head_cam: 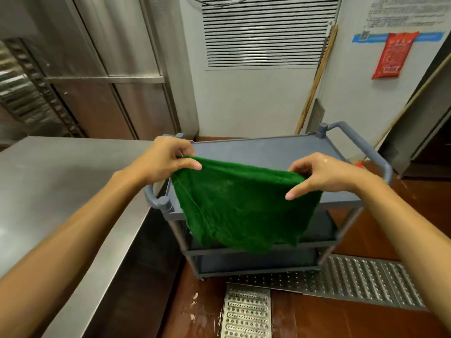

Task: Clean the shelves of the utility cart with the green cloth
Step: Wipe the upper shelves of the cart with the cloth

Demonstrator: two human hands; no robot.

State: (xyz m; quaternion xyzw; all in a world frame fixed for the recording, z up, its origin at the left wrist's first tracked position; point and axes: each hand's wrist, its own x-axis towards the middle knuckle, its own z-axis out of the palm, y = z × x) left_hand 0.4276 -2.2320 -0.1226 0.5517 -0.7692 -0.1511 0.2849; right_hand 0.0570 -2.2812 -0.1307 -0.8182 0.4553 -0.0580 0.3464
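Observation:
A green cloth (241,211) hangs spread between both hands in front of me. My left hand (166,157) pinches its upper left corner, and my right hand (327,175) pinches its upper right edge. Behind and below the cloth stands a grey plastic utility cart (268,150) with three shelves and a handle at each end. The cloth is held above the cart's top shelf and hides the front part of that shelf and much of the middle shelf. The bare part of the top shelf holds nothing.
A stainless steel counter (61,181) runs along the left, touching the cart's left handle. Metal drain grates (353,279) lie in the wet brown floor in front of the cart. Wooden poles (314,81) lean against the white wall behind it.

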